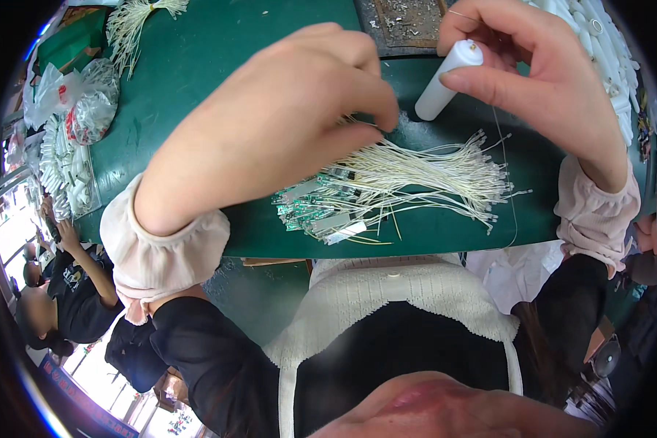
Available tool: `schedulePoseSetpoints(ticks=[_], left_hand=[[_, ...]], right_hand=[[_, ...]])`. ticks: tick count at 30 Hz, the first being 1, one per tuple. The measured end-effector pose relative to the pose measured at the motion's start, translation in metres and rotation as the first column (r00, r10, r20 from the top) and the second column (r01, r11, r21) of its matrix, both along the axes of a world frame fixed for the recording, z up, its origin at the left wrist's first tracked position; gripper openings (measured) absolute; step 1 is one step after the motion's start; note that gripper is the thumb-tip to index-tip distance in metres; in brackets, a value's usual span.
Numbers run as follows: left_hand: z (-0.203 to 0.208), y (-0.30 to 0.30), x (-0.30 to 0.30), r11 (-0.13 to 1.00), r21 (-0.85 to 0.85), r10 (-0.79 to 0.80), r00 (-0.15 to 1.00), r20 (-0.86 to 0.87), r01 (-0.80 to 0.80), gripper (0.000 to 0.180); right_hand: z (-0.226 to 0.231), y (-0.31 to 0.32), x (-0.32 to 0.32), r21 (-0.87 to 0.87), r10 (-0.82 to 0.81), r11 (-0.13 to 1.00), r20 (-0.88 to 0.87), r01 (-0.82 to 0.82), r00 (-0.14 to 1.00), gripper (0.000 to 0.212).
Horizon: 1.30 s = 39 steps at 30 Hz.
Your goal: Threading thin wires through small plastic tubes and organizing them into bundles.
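Note:
My right hand (522,69) is closed around a white plastic tube (436,95), held tilted above the green table. A small brass-coloured spot shows at the tube's upper end. A thin wire runs by the fingers and hangs toward the table's near edge. My left hand (292,109) is pinched shut over a bundle of thin white wires (431,171); whatever lies between its fingertips is hidden. Small green circuit boards (306,201) sit at the bundle's left end, and tiny connectors (493,182) at its right end.
Another white wire bundle (135,29) lies at the far left, near clear plastic bags (91,102) and a pile of white parts (66,164). A dark, debris-strewn tray (409,25) stands at the back. Many white tubes (598,55) are heaped far right. Another person (77,285) works at left.

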<state>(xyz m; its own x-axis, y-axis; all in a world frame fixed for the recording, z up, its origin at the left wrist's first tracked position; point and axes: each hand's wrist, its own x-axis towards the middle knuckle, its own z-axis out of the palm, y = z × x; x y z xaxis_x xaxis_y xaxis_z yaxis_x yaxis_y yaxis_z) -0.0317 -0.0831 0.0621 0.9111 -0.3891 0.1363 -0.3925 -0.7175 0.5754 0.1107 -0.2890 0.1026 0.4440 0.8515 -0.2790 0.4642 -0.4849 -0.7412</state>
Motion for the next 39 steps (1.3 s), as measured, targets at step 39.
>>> schedulePoseSetpoints(ticks=[39], left_hand=[[0.004, 0.029, 0.009, 0.819, -0.514, -0.061, 0.853, -0.518, -0.253, 0.007]], right_hand=[[-0.020, 0.009, 0.014, -0.035, -0.018, 0.999, -0.398, 0.005, 0.917, 0.027]])
